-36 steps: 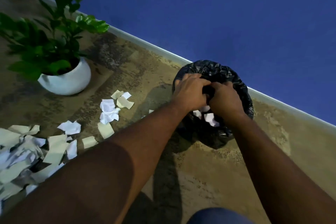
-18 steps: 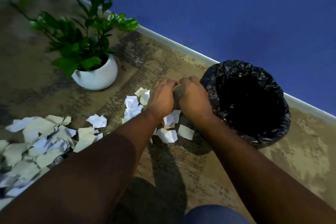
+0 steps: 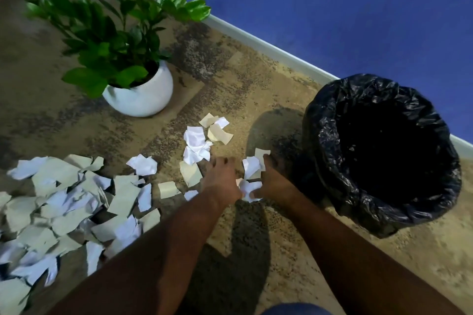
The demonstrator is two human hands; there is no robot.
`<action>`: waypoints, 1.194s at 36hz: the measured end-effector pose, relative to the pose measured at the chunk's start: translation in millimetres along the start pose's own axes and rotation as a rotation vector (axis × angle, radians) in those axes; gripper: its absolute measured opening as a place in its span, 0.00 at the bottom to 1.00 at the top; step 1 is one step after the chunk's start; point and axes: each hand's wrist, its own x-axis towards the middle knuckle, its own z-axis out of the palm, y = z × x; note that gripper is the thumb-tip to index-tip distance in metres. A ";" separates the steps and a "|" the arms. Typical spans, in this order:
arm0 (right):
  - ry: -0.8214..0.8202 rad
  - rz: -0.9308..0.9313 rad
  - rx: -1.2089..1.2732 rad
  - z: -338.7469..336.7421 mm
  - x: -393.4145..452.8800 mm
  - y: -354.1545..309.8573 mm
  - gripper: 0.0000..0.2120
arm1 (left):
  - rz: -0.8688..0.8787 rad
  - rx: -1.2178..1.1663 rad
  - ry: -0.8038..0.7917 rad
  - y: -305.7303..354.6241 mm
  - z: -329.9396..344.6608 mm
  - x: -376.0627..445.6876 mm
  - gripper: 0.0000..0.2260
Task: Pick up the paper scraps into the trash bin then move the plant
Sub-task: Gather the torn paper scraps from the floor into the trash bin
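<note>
While scraps (image 3: 252, 181) between hands, dark-lined trash bin (image 3: 330, 120).

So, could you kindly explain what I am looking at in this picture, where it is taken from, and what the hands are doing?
There is no machine here: a camera worn on a person's head looks down at two bare arms. The left hand and right hand gather a few white paper scraps between them on the carpet. A black-lined trash bin stands to the right, a plant in a white pot further back, and a large pile of scraps lies to the left.
</note>
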 end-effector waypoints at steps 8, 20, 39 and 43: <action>0.058 0.006 -0.109 5.9 16.2 6.0 0.62 | -0.085 -0.012 -0.069 3.9 19.4 -0.1 0.54; 0.018 -0.080 -0.178 20.3 21.9 0.7 0.45 | 0.002 -0.032 -0.008 2.3 26.7 4.5 0.48; 0.298 -0.152 -0.352 53.1 -9.1 -0.1 0.08 | 0.176 -0.223 0.075 12.1 35.1 -10.2 0.13; 0.361 -0.123 -0.295 52.9 -13.8 -2.0 0.06 | 0.181 -0.230 0.091 12.2 28.9 -13.1 0.13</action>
